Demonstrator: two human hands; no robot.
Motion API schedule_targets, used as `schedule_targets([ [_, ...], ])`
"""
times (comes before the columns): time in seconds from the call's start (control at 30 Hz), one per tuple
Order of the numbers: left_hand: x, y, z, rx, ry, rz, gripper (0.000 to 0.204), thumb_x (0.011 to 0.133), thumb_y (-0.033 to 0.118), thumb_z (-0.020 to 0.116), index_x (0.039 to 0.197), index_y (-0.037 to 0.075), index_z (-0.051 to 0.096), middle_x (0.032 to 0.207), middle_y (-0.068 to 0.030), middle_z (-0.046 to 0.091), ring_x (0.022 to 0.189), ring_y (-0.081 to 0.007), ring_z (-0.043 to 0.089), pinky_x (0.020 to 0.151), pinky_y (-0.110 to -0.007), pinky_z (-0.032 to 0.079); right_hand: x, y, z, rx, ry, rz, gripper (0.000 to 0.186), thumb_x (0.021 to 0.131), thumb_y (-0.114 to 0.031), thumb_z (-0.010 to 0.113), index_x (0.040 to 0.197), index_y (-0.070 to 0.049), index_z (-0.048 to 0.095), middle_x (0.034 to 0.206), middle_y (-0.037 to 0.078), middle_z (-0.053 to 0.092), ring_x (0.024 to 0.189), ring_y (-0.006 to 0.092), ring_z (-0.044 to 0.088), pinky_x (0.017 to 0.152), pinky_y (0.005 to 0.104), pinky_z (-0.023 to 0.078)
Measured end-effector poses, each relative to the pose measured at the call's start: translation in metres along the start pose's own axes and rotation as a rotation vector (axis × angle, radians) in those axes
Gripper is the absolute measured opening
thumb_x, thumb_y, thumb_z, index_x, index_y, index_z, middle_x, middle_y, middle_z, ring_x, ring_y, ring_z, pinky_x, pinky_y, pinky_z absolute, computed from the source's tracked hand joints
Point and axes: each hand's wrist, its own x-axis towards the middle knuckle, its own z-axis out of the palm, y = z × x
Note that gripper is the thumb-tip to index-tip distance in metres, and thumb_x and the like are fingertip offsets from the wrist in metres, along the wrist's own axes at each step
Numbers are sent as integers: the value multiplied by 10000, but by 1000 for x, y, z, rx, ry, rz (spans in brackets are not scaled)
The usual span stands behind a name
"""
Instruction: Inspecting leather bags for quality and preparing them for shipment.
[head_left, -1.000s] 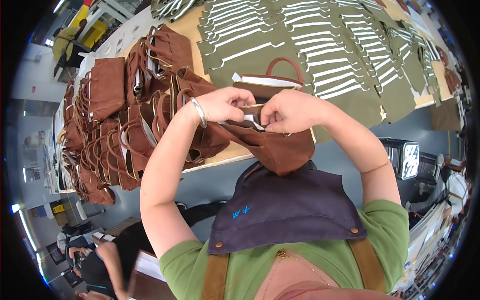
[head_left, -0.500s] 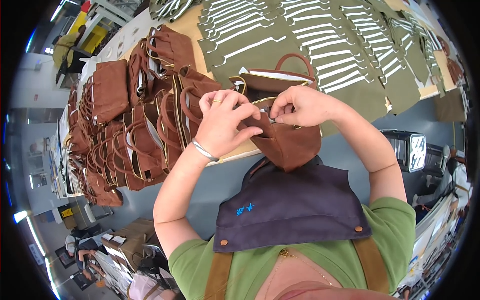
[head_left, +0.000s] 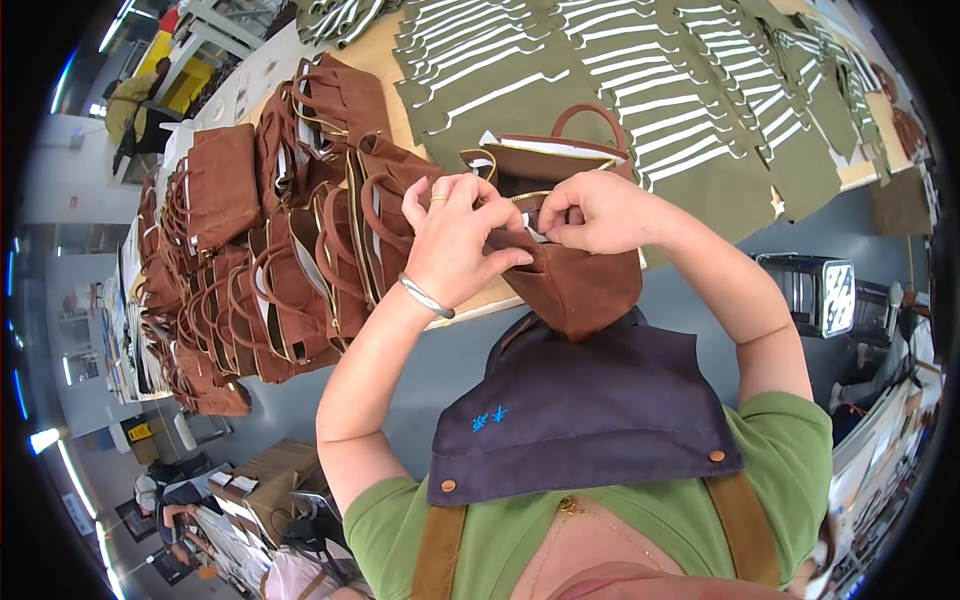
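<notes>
A brown handbag (head_left: pixel 585 290) with a round handle and a gold zipper stands unzipped at the table's near edge, against my apron. My left hand (head_left: pixel 455 235) curls over the left side of its opening, thumb outside and fingers toward the inside. At the near rim, my right hand (head_left: pixel 600 212) is closed in a pinch with its fingertips in the opening. Between the two hands a small pale piece (head_left: pixel 532 225) shows by the right fingertips; what it is I cannot make out. The bag's inside is mostly hidden by my hands.
A heap of similar brown bags (head_left: pixel 290 260) covers the table's left side. Beyond lie olive cloth pieces (head_left: pixel 690 200) with white strips in rows. A metal-framed stool (head_left: pixel 815 290) stands on the floor at right. Other people work at the far left and lower left.
My left hand has shifted slightly right, closer to my right hand. The right fingertips have moved a little, and more of the pale piece shows between the hands. The bag stays in place.
</notes>
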Motion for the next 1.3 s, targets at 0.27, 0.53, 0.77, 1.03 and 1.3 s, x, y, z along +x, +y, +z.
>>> schedule_targets([
  [0.27, -2, -1, 6, 62, 9, 32, 169, 706, 298, 794, 824, 195, 729, 1031, 0, 505, 1125, -248, 434, 1009, -570, 189, 0, 8, 1, -15, -8, -116, 182, 816, -143, 599, 917, -52, 719, 747, 77, 676, 691, 206, 629, 677, 336, 497],
  [0.53, -6, -1, 7, 19, -2, 15, 190, 749, 307, 743, 803, 128, 711, 1070, -42, 497, 1142, -265, 413, 1027, -566, 153, -3, 8, 3, 46, -3, -186, 160, 810, -105, 614, 905, -25, 715, 769, 95, 666, 701, 199, 622, 670, 329, 491],
  [0.77, -8, 1, 9, 20, 14, 13, 201, 751, 301, 740, 789, 108, 701, 1088, -44, 498, 1148, -267, 412, 1037, -572, 139, -4, 8, 0, 39, -32, -192, 159, 801, -84, 614, 904, -12, 713, 815, 115, 664, 732, 219, 627, 683, 339, 494],
  [1.03, -8, 6, 8, 20, 12, -4, 199, 743, 286, 749, 805, 104, 697, 1072, -35, 500, 1154, -262, 413, 1043, -573, 137, -7, 7, -1, 28, -30, -223, 158, 792, -80, 611, 889, -10, 713, 796, 110, 651, 734, 216, 629, 688, 334, 496],
  [1.3, -6, 10, 11, 54, 36, -16, 204, 731, 273, 753, 799, 91, 690, 1050, -31, 508, 1122, -260, 431, 1039, -582, 152, -8, 5, 2, 68, -33, -224, 149, 763, -141, 665, 844, -27, 717, 689, 84, 648, 659, 194, 623, 642, 310, 487],
])
